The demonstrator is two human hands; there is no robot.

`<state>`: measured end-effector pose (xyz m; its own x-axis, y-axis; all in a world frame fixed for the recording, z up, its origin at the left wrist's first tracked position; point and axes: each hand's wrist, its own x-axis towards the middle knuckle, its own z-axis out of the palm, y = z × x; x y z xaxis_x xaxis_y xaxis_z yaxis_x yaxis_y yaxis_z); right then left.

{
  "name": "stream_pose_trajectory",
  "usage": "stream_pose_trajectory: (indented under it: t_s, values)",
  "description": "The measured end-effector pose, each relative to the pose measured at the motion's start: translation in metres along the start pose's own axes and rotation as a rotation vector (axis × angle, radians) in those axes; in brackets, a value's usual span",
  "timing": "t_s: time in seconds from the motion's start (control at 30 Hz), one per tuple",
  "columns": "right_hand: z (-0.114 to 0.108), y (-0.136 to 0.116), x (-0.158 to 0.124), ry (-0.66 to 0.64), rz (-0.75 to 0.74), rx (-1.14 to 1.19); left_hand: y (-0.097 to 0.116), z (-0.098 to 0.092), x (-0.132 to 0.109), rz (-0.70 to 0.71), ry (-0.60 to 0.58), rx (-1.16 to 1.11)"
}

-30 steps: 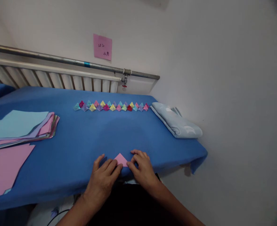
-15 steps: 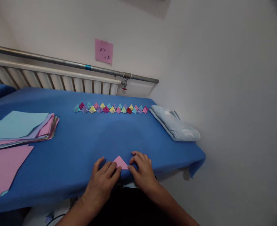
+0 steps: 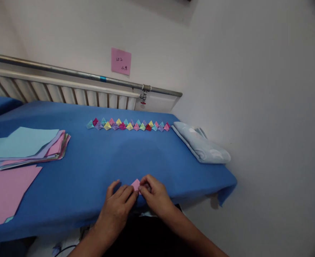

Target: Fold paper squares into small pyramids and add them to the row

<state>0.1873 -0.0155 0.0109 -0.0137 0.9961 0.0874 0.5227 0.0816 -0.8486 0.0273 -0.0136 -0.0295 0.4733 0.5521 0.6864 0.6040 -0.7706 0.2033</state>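
Note:
A small piece of pink origami paper (image 3: 136, 184), folded to a point at the top, lies on the blue cloth near the table's front edge. The fingers of my left hand (image 3: 117, 205) press its left part down, with the thumb close to the lower edge and the index finger raised a little. My right hand (image 3: 156, 194) pinches the right corner between thumb and fingertips, bent over toward the middle. Much of the paper is hidden beneath the fingers. Farther back stands a double row of small folded paper pieces (image 3: 129, 126) in many colours.
To the left lie a stack of coloured paper (image 3: 29, 142) and pink sheets (image 3: 10, 194). A folded light-blue blanket (image 3: 201, 144) rests at the right end of the table (image 3: 98, 157). Behind are a radiator (image 3: 79, 97) with a pipe, and a pink note (image 3: 121, 61) on the wall.
My right hand has moved left and closed on the paper's right corner, bringing it inward. My left hand keeps its place on the paper. The view has shifted slightly.

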Motion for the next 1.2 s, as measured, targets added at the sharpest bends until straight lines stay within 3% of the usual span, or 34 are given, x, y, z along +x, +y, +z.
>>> stream_pose_trajectory:
  t_s: [0.67,0.87,1.03,1.2]
  values:
    - [0.006,0.007,0.008,0.029,0.011,-0.125,0.000,-0.002,0.010,-0.190,-0.006,-0.083]
    - [0.003,0.002,0.012,0.011,-0.016,-0.193,-0.012,-0.005,0.006,-0.273,-0.017,-0.112]
    - [0.003,0.000,0.012,0.002,-0.023,-0.215,-0.022,-0.012,0.005,-0.381,-0.073,-0.181]
    - [0.003,0.002,0.011,0.001,-0.023,-0.221,-0.022,-0.017,0.008,-0.401,-0.124,-0.150]
